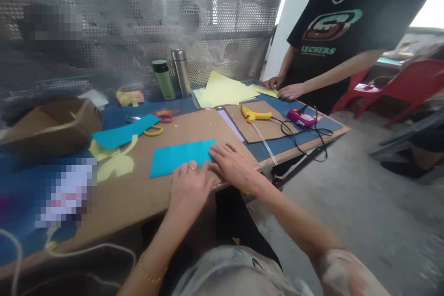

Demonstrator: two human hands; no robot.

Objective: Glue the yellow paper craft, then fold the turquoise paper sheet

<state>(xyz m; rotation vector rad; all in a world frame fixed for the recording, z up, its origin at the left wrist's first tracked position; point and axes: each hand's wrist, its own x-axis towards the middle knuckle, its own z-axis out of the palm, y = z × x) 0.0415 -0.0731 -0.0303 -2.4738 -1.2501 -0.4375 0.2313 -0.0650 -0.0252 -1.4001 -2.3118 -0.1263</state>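
A bright blue folded sheet of paper (178, 156) lies flat on a brown cardboard sheet (138, 199) at the table's near edge. My left hand (190, 186) is at the paper's near edge, its fingers bent and pressed together on it. At the right end, my right hand (233, 165) grips the same paper, fingers closed against its edge and close to the left thumb. My fingertips are partly hidden. To the left lie another blue paper piece (121, 134), yellow paper cut-outs (116, 166) and scissors with a yellow handle (153, 130).
A cardboard box (52, 125) stands at the left. Behind are a green bottle (164, 81), a steel flask (181, 73) and yellow sheets (224, 90). A yellow glue gun (255, 114) and purple device (301, 117) with cables lie right. Another person's hands (289, 91) hold yellow paper.
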